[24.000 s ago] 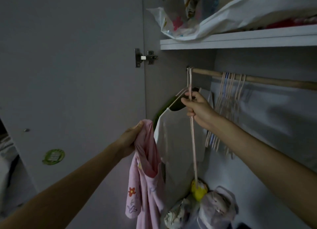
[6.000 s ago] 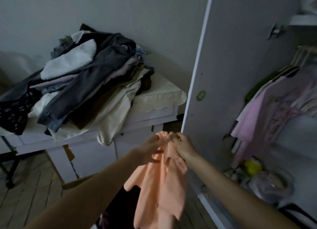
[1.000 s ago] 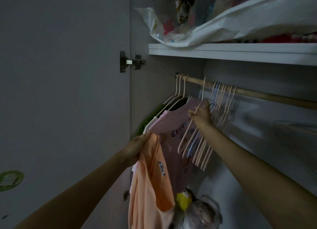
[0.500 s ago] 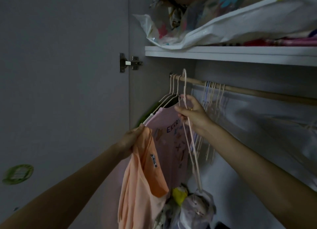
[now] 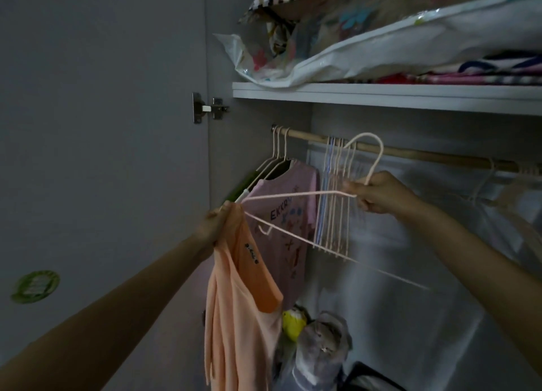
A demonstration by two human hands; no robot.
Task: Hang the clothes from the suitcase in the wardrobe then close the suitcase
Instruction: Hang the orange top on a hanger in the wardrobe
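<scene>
Two hands work in front of the open wardrobe. The left hand (image 5: 215,223) grips the peach top (image 5: 240,311) at its neckline, fingers curled round the bunched cloth, and the garment hangs straight down from that grip, in front of the wardrobe opening and not on the rail. The right hand (image 5: 378,192) pinches a pale pink hanger (image 5: 293,195) at the base of its hook, fingers pressed together around the wire; the hanger is off the rail and tilted, its hook pointing up and its left tip just beside the neckline of the top.

Behind them the wooden rail (image 5: 410,153) carries a pink printed T-shirt (image 5: 289,214) on a hanger at its left end, with a bunch of empty hangers (image 5: 334,197) just to its right. Above the rail, a white shelf (image 5: 381,96) holds bagged bedding (image 5: 381,39). Low in the wardrobe sit a yellow object (image 5: 293,323) and a grey bundle (image 5: 321,343), too dim to identify. The wardrobe door (image 5: 102,126) stands open at left, with a green sticker (image 5: 35,286) on it.
</scene>
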